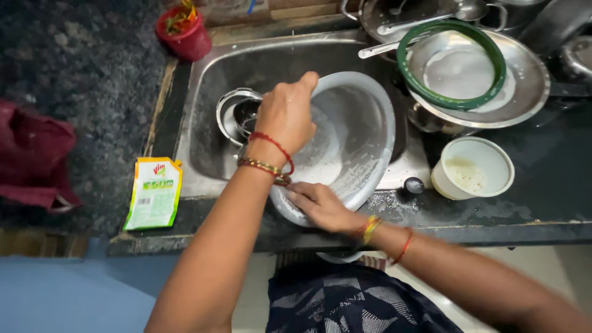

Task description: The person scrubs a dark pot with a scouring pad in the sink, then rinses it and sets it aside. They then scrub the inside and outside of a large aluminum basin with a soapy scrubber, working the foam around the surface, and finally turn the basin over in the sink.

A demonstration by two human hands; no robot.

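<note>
A large steel bowl [361, 132], soapy inside, stands tilted over the front edge of the steel sink [209, 154]. My left hand [287, 114] is closed over the bowl's far-left rim, thumb up; whether it also holds a scrubber is hidden. My right hand [319, 206] grips the bowl's near rim at the counter edge, fingers spread along the metal. Both wrists wear bangles and red thread.
A small steel vessel [237, 114] sits in the sink behind my left hand. On the right are a steel plate [524, 92] with a green ring [450, 98], stacked pots, and a white cup [472, 169]. A green-and-yellow detergent pouch [154, 192] and a red tub [184, 29] are on the left.
</note>
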